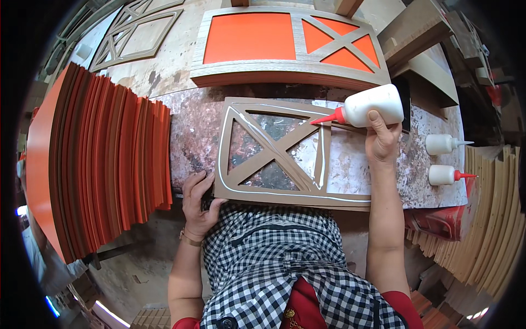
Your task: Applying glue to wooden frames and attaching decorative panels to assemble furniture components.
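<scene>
My right hand (383,141) is wrapped round a white glue bottle (372,107), tilted so that its red nozzle points left. The nozzle tip is over the upper right part of a brown board frame (257,198) with an X-shaped brace. A white line of glue runs along the frame's borders and down one arm of the X. My left hand (200,204) is at the frame's near left corner, its thumb along the near edge and its curled fingers beside the left edge. The frame lies flat on the stained table (192,118).
A tall stack of orange and brown panels (109,159) stands at left. Behind the frame lies a stack of panels with orange insets (252,38). Two more glue bottles (438,145) lie at right, near stacked pale boards (493,214). More bare frames (139,35) are at far left.
</scene>
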A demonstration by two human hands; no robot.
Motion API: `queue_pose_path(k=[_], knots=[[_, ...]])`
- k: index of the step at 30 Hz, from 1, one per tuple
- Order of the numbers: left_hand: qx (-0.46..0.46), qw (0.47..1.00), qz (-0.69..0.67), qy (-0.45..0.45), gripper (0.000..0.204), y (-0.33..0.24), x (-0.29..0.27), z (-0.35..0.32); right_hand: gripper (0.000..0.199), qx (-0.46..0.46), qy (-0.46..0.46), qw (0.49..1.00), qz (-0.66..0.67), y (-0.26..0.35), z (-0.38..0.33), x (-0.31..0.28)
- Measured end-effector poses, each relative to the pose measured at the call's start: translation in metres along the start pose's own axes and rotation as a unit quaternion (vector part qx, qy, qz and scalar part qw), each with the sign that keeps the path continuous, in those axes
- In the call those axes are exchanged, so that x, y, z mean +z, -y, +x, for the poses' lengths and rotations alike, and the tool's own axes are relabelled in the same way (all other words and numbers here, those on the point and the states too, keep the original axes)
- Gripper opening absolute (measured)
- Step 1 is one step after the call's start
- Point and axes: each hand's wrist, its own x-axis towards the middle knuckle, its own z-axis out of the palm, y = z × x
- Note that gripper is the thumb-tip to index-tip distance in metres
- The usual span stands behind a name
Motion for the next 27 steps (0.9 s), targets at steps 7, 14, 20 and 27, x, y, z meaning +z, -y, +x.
queue_pose_path(k=[7, 14, 20, 27], knots=[[0.012, 1.000, 0.002, -0.002, 0.049, -0.001, -0.003, 0.003, 0.044, 0.073, 0.065, 0.994, 0.038, -0.007, -0.029, 0.038], [0.009, 1.000, 0.004, -0.018, 0.050, 0.000, -0.003, -0.001, 0.053, 0.112, 0.120, 0.986, 0.014, -0.007, -0.075, 0.091], [0.036, 0.999, -0.014, -0.030, 0.054, 0.006, 0.000, -0.004, 0.054, 0.126, 0.158, 0.979, 0.006, -0.017, -0.103, 0.120], [0.046, 0.998, -0.029, -0.027, 0.056, 0.005, -0.001, -0.004, 0.049, 0.263, -0.075, 0.913, 0.304, 0.015, -0.083, 0.093]])
